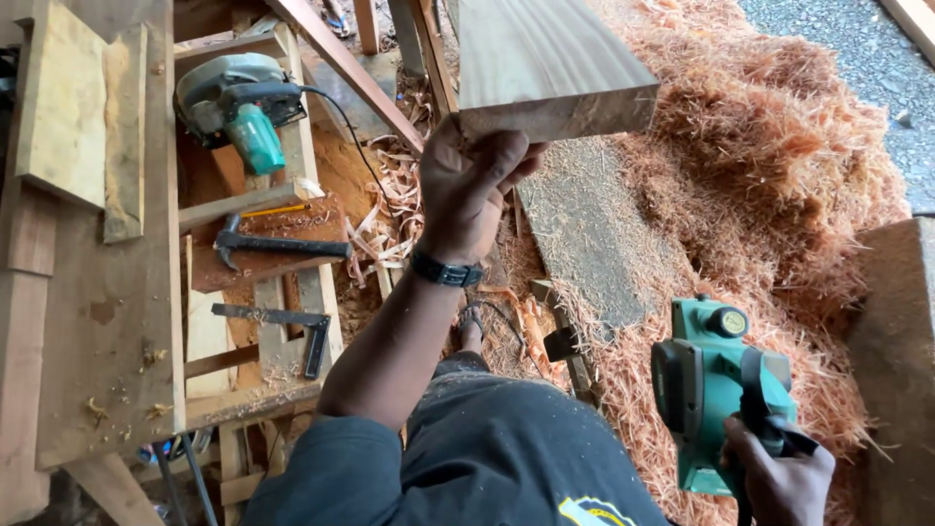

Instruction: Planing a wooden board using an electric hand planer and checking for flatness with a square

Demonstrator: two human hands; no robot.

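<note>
My left hand grips the near end of a thick planed wooden plank from below and holds it raised, the plank running away toward the top of the view. A black watch sits on that wrist. At the lower right, my right hand is closed on the handle of a green electric planer, held low beside my leg above the shavings.
A wooden workbench on the left carries a green circular saw, a claw hammer, a pencil and a steel square. Heaps of reddish wood shavings cover the ground. A board edge stands at right.
</note>
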